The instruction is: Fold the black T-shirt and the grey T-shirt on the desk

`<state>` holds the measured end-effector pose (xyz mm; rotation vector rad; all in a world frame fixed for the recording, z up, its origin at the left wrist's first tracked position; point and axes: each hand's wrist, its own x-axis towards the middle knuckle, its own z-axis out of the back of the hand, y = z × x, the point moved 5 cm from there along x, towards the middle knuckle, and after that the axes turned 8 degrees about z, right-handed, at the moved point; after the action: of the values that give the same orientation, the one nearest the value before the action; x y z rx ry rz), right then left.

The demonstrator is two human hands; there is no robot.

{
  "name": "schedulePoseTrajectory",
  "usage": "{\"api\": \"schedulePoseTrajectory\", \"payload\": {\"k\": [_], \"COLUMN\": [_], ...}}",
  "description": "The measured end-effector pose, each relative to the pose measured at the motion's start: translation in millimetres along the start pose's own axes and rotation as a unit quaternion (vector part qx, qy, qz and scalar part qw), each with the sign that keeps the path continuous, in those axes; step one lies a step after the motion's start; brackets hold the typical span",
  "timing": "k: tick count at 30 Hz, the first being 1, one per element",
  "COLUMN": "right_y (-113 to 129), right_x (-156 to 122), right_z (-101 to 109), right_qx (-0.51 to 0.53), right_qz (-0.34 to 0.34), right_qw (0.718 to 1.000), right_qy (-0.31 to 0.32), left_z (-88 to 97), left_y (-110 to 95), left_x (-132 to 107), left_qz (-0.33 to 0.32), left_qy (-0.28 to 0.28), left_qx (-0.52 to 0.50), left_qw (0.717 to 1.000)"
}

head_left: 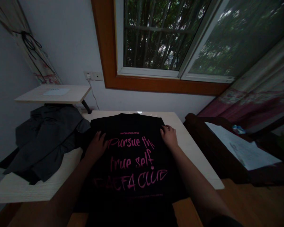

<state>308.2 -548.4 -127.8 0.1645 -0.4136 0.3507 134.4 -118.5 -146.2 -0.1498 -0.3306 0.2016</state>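
On the black shirt [132, 152], spread flat, not folded, my left hand [96, 146] lies loosely open; at its edge my right hand [169, 135] curls, grip unclear.

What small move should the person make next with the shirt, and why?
Probably smooth the black shirt outward with the right hand, because that hand is at its edge and the pink lettering "Pursue th" breaks off nearby, perhaps in a fold.
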Motion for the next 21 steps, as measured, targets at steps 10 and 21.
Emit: {"api": "schedulePoseTrajectory", "payload": {"k": [10,21], "right_y": [3.2,-5.6], "right_x": [16.6,21.6], "right_z": [-1.3,2.4], "right_qx": [-0.067,-0.099], "right_qz": [-0.099,-0.081], "right_qw": [0.988,0.985], "right_qy": [0.092,0.113], "left_z": [-10.2,-21.9], "left_y": [-5.4,-9.1], "left_x": [43.1,65.3], "left_qz": [0.040,0.027], "left_qy": [-0.002,0.005], "left_qx": [-0.026,-0.044], "left_qw": [0.999,0.999]}}
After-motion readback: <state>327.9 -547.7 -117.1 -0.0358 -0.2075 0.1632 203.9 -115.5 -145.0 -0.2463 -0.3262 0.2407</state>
